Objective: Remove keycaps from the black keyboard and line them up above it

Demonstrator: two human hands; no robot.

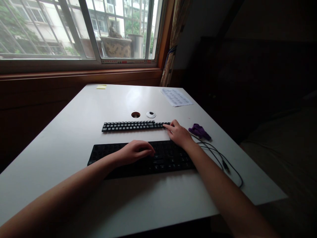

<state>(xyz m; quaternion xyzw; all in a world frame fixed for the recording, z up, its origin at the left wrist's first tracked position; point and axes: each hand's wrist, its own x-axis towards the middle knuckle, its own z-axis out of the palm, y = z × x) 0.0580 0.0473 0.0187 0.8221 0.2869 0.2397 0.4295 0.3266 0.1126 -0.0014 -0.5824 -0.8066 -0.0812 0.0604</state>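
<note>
A black keyboard [158, 167] lies across the white table; much of its left part looks bare of keycaps, and the rest is dim. Behind it, loose black keycaps [128, 125] stand in tidy rows. My left hand [135, 152] is over the middle of the keyboard, its fingers curled down and closed; whatever they hold is hidden. At the right end of the rows, my right hand [177, 132] has its index finger and thumb close together on a keycap. My right forearm crosses the keyboard's right end.
A purple cloth [200, 131] and a coiled black cable [218, 153] with a plug lie to the right. Farther back are a round hole [135, 114], its white cover [151, 114], printed paper [176, 97] and a yellow sticky note [101, 87]. A window [99, 61] stands beyond the table.
</note>
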